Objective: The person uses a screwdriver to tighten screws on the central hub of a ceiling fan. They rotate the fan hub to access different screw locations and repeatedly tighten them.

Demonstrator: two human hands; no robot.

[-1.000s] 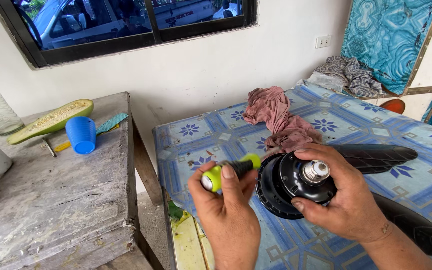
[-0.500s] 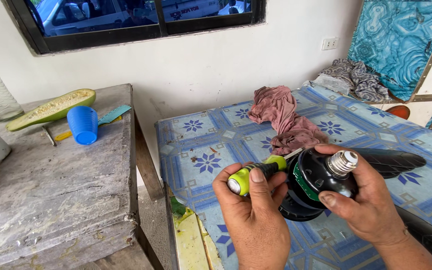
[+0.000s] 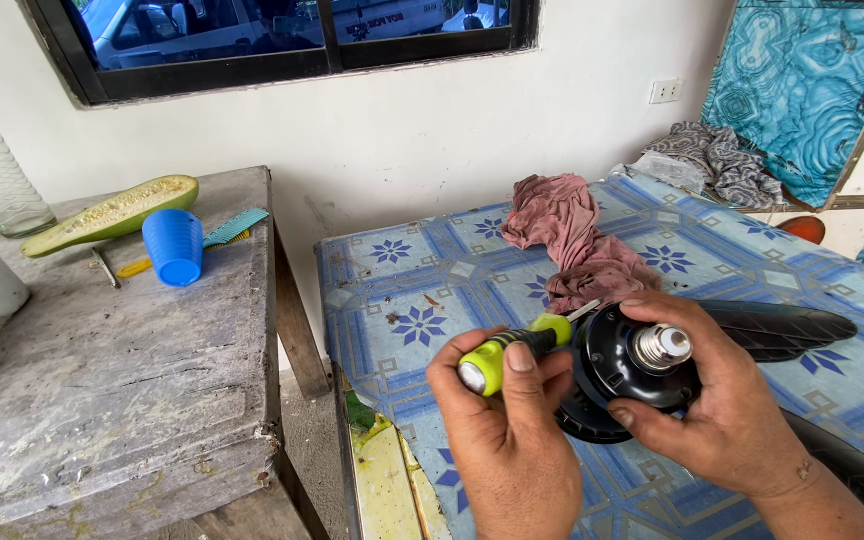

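We close our left hand around the yellow-green and black handle of a screwdriver, thumb laid along the grip, the metal shaft pointing toward the rim of a black fan motor hub. Our right hand wraps that hub from the far side, fingers clamped over its edge beside the silver shaft, holding it just above the near middle of the blue patterned table. We judge the work goes best with the hub held steady and the tip seated squarely before turning. A black blade extends toward the table's right edge; a pink rag lies near its far edge. Left, a worn grey bench carries a blue cup and a halved gourd under a dark-framed window
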